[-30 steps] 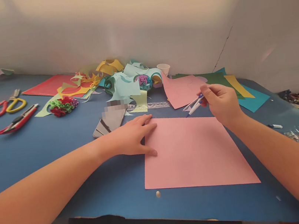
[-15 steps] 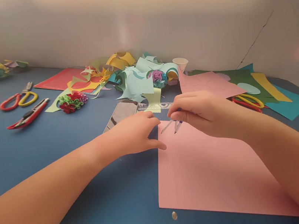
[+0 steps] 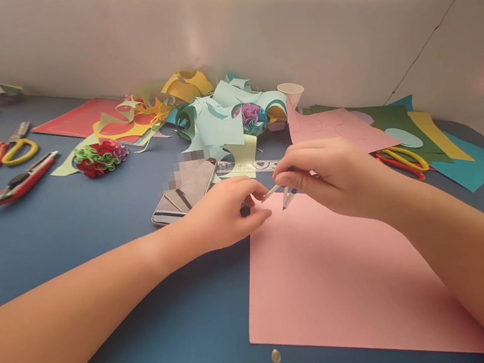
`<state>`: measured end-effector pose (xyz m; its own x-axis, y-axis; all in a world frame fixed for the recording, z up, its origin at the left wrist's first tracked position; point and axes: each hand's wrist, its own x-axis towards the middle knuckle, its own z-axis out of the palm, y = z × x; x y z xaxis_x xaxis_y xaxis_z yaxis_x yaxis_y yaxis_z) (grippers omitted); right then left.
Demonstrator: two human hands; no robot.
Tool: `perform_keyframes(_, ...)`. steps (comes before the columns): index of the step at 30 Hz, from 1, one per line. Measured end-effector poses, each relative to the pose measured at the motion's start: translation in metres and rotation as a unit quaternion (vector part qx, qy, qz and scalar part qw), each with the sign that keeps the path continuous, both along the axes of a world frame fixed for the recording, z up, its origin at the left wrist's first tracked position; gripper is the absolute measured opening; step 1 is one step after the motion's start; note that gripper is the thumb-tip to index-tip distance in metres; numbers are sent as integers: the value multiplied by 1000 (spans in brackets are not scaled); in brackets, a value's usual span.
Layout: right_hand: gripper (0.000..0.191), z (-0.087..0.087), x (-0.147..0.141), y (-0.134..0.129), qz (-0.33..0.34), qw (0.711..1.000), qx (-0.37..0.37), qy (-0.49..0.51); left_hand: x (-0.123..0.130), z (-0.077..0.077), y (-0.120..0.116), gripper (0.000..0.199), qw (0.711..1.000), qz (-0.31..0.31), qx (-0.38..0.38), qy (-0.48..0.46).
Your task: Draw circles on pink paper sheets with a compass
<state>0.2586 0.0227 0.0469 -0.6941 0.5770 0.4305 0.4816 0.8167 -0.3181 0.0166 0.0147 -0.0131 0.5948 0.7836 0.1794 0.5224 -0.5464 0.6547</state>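
A pink sheet (image 3: pixel 340 288) lies flat on the blue table (image 3: pixel 155 334) in front of me. My right hand (image 3: pixel 323 175) is closed on a compass (image 3: pixel 289 197), whose two legs point down over the sheet's top left corner. Beside that corner, my left hand (image 3: pixel 228 214) has its thumb and fingers apart around the tip of one leg; nothing shows clearly between them. Behind my left hand lies a phone (image 3: pixel 195 175), and a clear ruler (image 3: pixel 267 165) sits just beyond the sheet, partly under a pale green scrap.
Red-and-yellow scissors (image 3: pixel 5 153), a red cutter (image 3: pixel 19 180) and a ruffled paper flower ball (image 3: pixel 100 158) lie left. Paper scraps (image 3: pixel 219 124) and a paper cup (image 3: pixel 291 94) stand behind. Colored sheets (image 3: pixel 466 160) and more scissors (image 3: pixel 402 160) are at right.
My left hand has moved slightly right, closer to the compass leg, with its fingers a little nearer together. The view has shifted slightly, and more of the phone shows.
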Motion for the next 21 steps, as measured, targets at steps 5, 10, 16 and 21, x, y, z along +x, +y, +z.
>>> perform_keyframes(5,42,-5,-5,-3,-97,995,5,37,4,-3,-3,17,1000,-11,17,-11)
perform_keyframes(10,60,-17,-12,-3,-162,982,-29,94,0,2,-1,5,998,-57,-7,26)
perform_keyframes(16,65,-21,-12,-2,-168,979,-39,111,6,-3,-1,28,999,-24,-23,12)
perform_keyframes(21,66,-24,-12,-1,-170,978,-29,114,18,-11,-9,33,998,58,-15,2)
